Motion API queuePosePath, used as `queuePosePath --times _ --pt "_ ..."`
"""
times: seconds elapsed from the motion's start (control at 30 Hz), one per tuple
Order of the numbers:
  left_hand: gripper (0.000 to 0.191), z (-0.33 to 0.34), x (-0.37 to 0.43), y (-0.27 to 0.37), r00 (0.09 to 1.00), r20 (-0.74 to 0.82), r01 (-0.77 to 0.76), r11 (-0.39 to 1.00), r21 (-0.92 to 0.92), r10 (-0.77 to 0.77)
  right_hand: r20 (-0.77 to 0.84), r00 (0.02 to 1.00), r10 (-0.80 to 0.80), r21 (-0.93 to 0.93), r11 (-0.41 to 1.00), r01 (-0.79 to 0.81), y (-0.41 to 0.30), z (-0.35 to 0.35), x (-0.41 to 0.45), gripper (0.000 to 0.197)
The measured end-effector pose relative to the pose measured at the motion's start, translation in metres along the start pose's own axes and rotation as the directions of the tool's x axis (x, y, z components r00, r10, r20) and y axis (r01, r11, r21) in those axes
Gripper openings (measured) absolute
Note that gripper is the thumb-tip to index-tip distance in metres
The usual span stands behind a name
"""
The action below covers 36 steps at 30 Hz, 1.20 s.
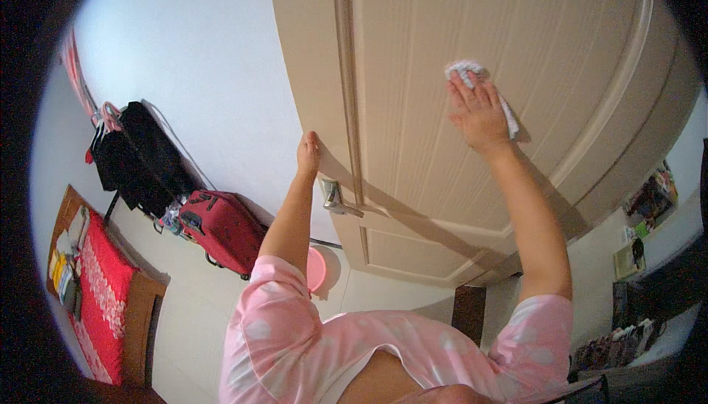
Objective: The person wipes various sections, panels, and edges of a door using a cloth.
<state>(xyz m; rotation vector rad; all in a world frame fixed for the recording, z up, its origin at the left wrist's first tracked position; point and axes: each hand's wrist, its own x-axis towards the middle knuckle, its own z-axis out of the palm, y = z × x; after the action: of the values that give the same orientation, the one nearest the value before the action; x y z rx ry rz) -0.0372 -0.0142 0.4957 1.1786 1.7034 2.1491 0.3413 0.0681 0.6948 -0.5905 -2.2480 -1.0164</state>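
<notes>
A beige panelled door (pixel 420 100) with a metal lever handle (pixel 336 199) fills the upper middle and right of the head view. My right hand (pixel 478 113) presses a white cloth (pixel 511 116) against the door's large panel, its fingers spread over the cloth. Part of the cloth hangs out beside the wrist. At the door's left edge, just above the handle, my left hand (pixel 308 155) grips the edge, with the thumb on the near face; its other fingers are mostly hidden.
A red suitcase (pixel 227 232) stands by the white wall, beside dark clothes (pixel 144 155) on hangers. Below the door handle, a pink basin (pixel 316 270) rests on the tiled floor. A bed with a red cover (pixel 102 288) is at far left; a framed item (pixel 629 260) is at right.
</notes>
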Motion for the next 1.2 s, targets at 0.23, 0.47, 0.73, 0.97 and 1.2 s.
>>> queuePosePath --times 0.23,0.47,0.73,0.97,1.2 --pt "0.059 0.008 0.006 -0.036 0.992 0.129 -0.007 0.998 0.057 0.0 0.041 0.999 -0.033 -0.005 0.999 0.033 -0.078 0.047 0.02 0.058" --pt "0.066 0.01 -0.002 -0.012 0.981 0.1 -0.168 0.985 0.029 0.164 0.027 0.987 -0.16 -0.035 0.986 0.161 -0.137 0.089 -0.008 0.058" --pt "0.062 0.011 -0.004 -0.007 0.985 0.037 -0.168 0.986 0.007 0.168 0.288 0.897 -0.336 0.602 0.792 0.103 -0.209 0.151 -0.096 0.049" --pt "0.061 0.006 0.001 -0.035 0.986 -0.016 -0.168 0.985 -0.026 0.168 0.652 0.699 -0.293 0.754 0.352 -0.555 -0.26 0.211 -0.174 0.043" --pt "0.061 0.012 -0.004 -0.024 0.991 0.017 -0.131 0.99 -0.044 0.132 0.343 0.825 -0.449 0.278 0.887 0.367 -0.234 0.179 -0.176 0.047"
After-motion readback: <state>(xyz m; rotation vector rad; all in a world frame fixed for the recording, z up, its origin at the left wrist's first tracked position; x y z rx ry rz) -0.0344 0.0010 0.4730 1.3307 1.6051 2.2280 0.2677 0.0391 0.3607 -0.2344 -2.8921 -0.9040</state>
